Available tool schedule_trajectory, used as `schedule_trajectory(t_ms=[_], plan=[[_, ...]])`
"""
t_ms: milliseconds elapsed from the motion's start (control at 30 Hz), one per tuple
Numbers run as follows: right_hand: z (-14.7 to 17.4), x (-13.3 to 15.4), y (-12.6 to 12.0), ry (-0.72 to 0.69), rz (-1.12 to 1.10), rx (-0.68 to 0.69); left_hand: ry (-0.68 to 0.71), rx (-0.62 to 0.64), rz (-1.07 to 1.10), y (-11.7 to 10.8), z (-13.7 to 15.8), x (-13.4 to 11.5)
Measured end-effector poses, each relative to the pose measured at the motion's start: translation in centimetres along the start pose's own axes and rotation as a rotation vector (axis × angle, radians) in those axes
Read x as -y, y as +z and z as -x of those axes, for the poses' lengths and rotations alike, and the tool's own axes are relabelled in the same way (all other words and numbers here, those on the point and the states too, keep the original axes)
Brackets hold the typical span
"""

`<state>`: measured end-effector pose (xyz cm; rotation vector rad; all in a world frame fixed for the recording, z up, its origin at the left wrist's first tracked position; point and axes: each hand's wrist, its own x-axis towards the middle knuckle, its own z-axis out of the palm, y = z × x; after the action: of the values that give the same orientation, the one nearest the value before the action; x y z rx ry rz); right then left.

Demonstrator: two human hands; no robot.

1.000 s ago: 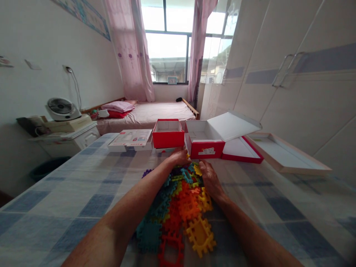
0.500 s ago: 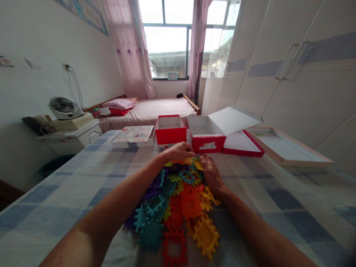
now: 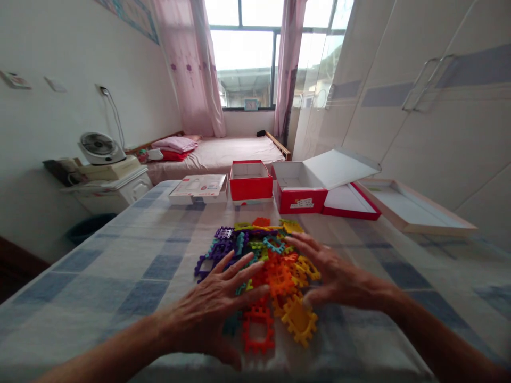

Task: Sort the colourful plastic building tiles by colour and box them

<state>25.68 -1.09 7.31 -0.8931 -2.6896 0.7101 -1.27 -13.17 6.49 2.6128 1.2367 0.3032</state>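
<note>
A heap of plastic interlocking pieces with notched edges lies on the checked tablecloth in front of me. Purple pieces (image 3: 220, 248) are at its left, an orange piece (image 3: 280, 280) is in the middle, and a yellow piece (image 3: 300, 320) is at the near right. A red-orange square frame (image 3: 258, 330) lies nearest me. My left hand (image 3: 217, 308) is spread over the near left of the heap, hiding the teal pieces there. At the right edge, my right hand (image 3: 325, 268) has its fingers apart, the thumb by the yellow piece. Neither hand holds anything.
Behind the heap stand a flat white box (image 3: 199, 187), a red open box (image 3: 251, 181) and a larger red box (image 3: 301, 197) with its lid raised. A red-rimmed lid (image 3: 351, 205) and a shallow pale tray (image 3: 419, 207) lie to the right. A bed (image 3: 235, 151) is beyond the table.
Both hands have drawn back from the far end of the heap toward me and spread their fingers. The left now covers the near left pieces. The view has shifted slightly.
</note>
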Motion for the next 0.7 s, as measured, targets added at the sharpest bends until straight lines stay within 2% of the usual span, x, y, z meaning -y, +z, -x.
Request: schedule_trajectory(t_ms=[67, 133, 233, 333, 400, 467, 533, 600, 633, 700], plan=[[1.6, 0.4, 1.6, -0.019, 0.028, 0.078, -0.026, -0.037, -0.078, 1.4, 0.3, 0.7], [1.9, 0.4, 3.3, -0.036, 0.076, 0.066, -0.029, -0.110, -0.151, 2.5, -0.5, 1.1], [0.1, -0.1, 5.0, -0.044, 0.153, -0.067, -0.027, -0.228, -0.235, 3.1, -2.2, 1.4], [-2.1, -0.7, 5.2, -0.056, 0.235, -0.239, -0.075, -0.302, -0.274, 2.7, -3.1, 1.7], [-2.8, -1.1, 5.1, -0.065, 0.264, -0.303, -0.126, -0.325, -0.264, 2.3, -2.6, 2.4], [-2.8, -1.6, 5.1, -0.052, 0.266, -0.348, -0.267, -0.379, -0.238, 2.1, -1.5, 3.6], [-2.4, -2.0, 5.4, 0.003, 0.252, -0.403, -0.535, -0.450, -0.186, 2.3, -0.2, 5.2], [-2.1, -2.4, 6.0, 0.086, 0.223, -0.429, -0.768, -0.458, -0.087, 2.6, 0.7, 6.5], [-2.0, -2.5, 6.3, 0.119, 0.204, -0.422, -0.809, -0.443, -0.028, 2.8, 0.9, 6.9], [-2.1, -2.6, 6.8, 0.146, 0.164, -0.395, -0.744, -0.424, 0.084, 2.8, 0.5, 7.0]])
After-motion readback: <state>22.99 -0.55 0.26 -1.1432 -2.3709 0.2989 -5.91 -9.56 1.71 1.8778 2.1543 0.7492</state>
